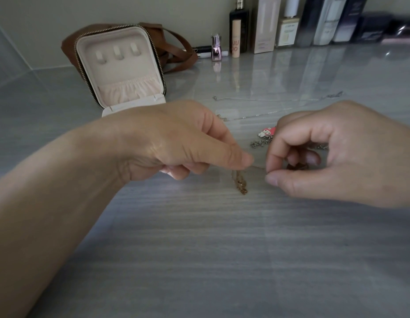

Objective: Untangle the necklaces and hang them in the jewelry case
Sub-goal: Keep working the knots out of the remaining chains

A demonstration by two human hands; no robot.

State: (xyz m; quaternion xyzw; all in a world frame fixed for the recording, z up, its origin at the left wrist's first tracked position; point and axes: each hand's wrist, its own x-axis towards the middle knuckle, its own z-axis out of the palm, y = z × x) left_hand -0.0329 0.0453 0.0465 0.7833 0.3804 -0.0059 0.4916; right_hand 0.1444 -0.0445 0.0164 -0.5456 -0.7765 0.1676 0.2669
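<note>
Work looks early. Above the desk (222, 249), the left hand (176, 138) and right hand (337, 152) each keep a pinching grip on a fine gold necklace (241, 183), its bunched clump dangling. Silver chains (268, 99) and a charm necklace (266, 133) lie beyond. The open jewelry case (121, 65), far left, shows bare hooks (118, 52): nothing hung.

Jewelry case (121, 72) behind, left; necklaces (263, 140) right.
</note>
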